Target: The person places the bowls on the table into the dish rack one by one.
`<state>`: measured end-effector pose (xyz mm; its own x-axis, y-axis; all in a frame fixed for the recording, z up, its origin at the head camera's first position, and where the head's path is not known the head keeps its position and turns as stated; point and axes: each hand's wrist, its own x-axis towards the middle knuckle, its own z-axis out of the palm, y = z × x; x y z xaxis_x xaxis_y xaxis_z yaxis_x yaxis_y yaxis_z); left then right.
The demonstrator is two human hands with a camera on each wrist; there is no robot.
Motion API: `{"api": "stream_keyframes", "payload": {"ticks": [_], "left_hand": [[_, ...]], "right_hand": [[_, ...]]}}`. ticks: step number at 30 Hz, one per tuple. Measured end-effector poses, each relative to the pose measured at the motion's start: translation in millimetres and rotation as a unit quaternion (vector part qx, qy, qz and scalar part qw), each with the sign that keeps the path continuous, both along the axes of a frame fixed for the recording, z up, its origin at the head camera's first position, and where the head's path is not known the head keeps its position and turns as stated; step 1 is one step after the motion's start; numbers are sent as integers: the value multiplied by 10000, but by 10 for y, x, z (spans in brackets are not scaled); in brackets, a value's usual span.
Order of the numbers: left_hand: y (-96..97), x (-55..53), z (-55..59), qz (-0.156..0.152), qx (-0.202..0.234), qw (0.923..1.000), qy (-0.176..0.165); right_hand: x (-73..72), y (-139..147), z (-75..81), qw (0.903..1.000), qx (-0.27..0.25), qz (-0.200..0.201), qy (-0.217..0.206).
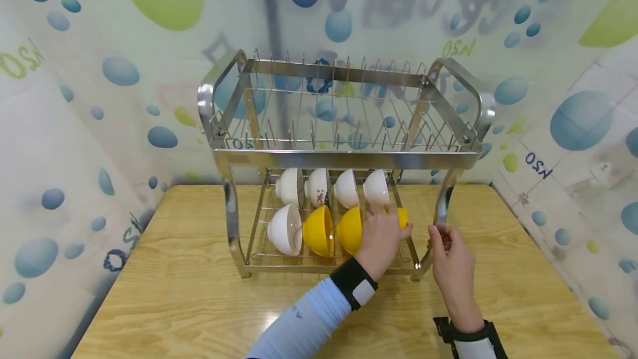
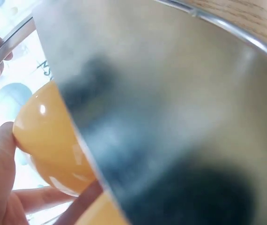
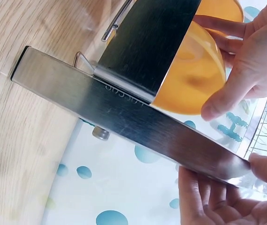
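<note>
My left hand (image 1: pixel 381 240) holds a yellow bowl (image 1: pixel 402 218) at the right end of the front row, on the lower shelf of a metal dish rack (image 1: pixel 344 159). In the right wrist view, that bowl (image 3: pixel 189 79) stands on its side, the thumb at its rim and fingers behind it. My right hand (image 1: pixel 454 267) pinches the rack's right front leg (image 1: pixel 443 201) between thumb and fingers. Left of the held bowl stand two yellow bowls (image 1: pixel 318 231) and a white bowl (image 1: pixel 284 230). Several white bowls (image 1: pixel 346 189) make up the back row, one with a flower print.
A wood-grain table (image 1: pixel 184 287) bears the rack. The rack's upper tier (image 1: pixel 324 109) has upright wire dividers and curved side handles, with no dishes seen on it. A patterned curtain (image 1: pixel 99 126) hangs behind and at both sides.
</note>
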<state>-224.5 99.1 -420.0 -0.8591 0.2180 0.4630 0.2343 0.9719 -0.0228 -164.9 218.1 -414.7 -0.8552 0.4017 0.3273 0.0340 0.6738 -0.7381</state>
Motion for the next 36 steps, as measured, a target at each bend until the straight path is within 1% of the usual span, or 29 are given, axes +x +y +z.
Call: {"api": "stream_keyframes", "payload": {"ticks": [5, 10, 14, 17, 19, 23, 27, 30, 33, 36], "left_hand": [[-20, 22, -9, 152, -214, 9996, 63], [-40, 41, 22, 202, -166, 9995, -158], [-68, 66, 43, 13, 72, 9993, -369], [-89, 92, 48, -180, 352, 9977, -545], [-100, 111, 51, -250, 434, 9967, -631], [-93, 134, 50, -266, 397, 9959, -762], [-73, 147, 55, -192, 342, 9961, -788], [-71, 162, 67, -201, 389, 9957, -821], [-82, 196, 89, -314, 583, 9924, -1038], [-103, 248, 123, -495, 954, 9855, -1314]], "right_hand": [[10, 4, -13, 10000, 1, -5, -9], [6, 1, -9, 10000, 38, 39, -14], [2, -2, -3, 10000, 32, 58, -14], [4, -1, -3, 10000, 20, 76, -8], [7, 0, -5, 10000, 25, 71, -3], [12, 4, -7, 10000, 46, 50, -10], [12, 7, -8, 10000, 28, 25, -43], [9, 8, -9, 10000, 18, -21, -17], [11, 11, -3, 9998, -70, -41, 156], [21, 14, 11, 9986, -184, -58, 491]]}}
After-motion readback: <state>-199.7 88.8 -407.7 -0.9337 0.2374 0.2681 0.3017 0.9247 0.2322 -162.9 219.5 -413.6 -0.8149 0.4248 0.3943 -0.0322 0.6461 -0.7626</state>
